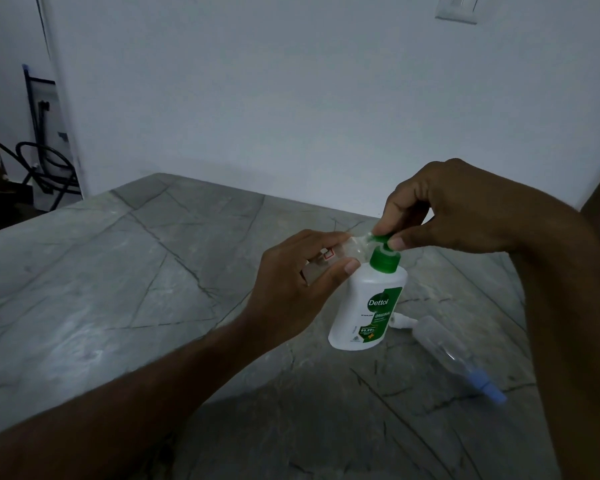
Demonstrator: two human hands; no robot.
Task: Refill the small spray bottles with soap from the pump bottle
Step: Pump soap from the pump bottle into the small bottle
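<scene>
Gripping a small spray bottle [340, 252] tilted with its mouth at three o'clock, the left hand [302, 289] meets the pump bottle [371, 306] spout, pinched by the right hand [440, 206].

Mostly hidden: small spray bottle [329, 259] inside the left hand [291, 289].
Only its clear neck and a scrap of label peeking between fingers. Green pump head [383, 239] half covered by the right hand [440, 206]. Fine print on the pump bottle [369, 306] too small to read. Blurred: second spray bottle [454, 355] lying on the counter [118, 271]. Cut off at top edge: wall switch plate [458, 8].
</scene>
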